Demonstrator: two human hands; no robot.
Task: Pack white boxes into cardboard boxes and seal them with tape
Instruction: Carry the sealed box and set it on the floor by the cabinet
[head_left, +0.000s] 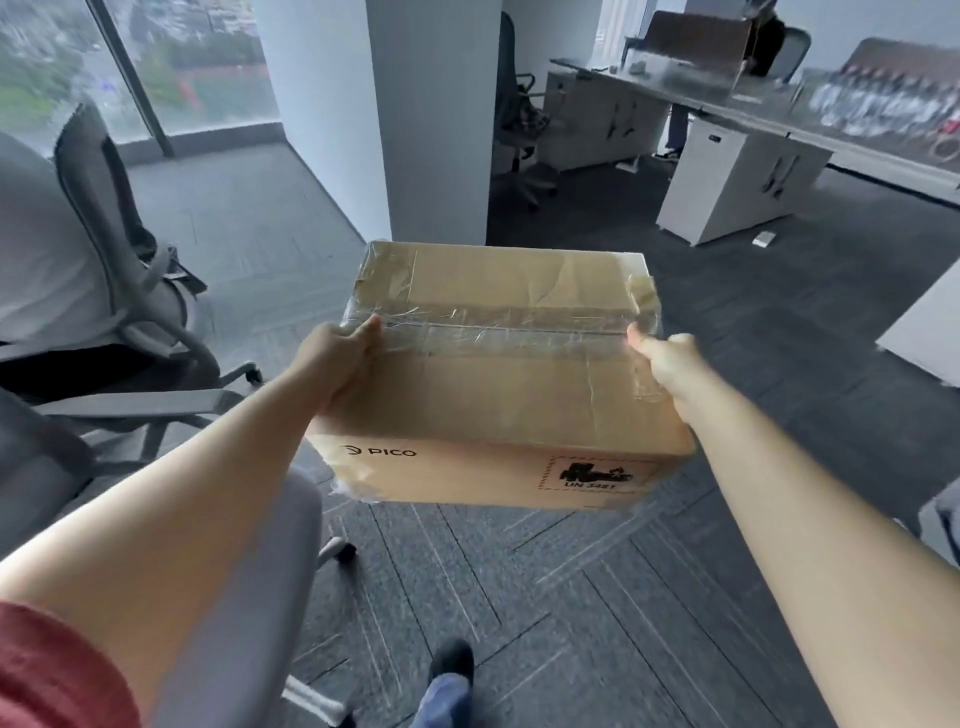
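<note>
A closed cardboard box (498, 395) hangs in the air in front of me above the carpet. Clear tape runs along its top seam and wraps its corners. Its near side shows a PICO logo and a UN 3481 label. My left hand (337, 358) grips the box's left side, thumb on the top edge. On the other side my right hand (662, 358) grips the box, thumb on top as well. The fingers of both hands are hidden behind the box. No white boxes or tape roll are in view.
Grey office chairs (119, 270) stand close on my left, one seat (260, 571) right under my left arm. A white pillar (415, 119) rises straight ahead. Desks with white cabinets (737, 182) fill the back right. A white table corner (930, 332) juts in at right.
</note>
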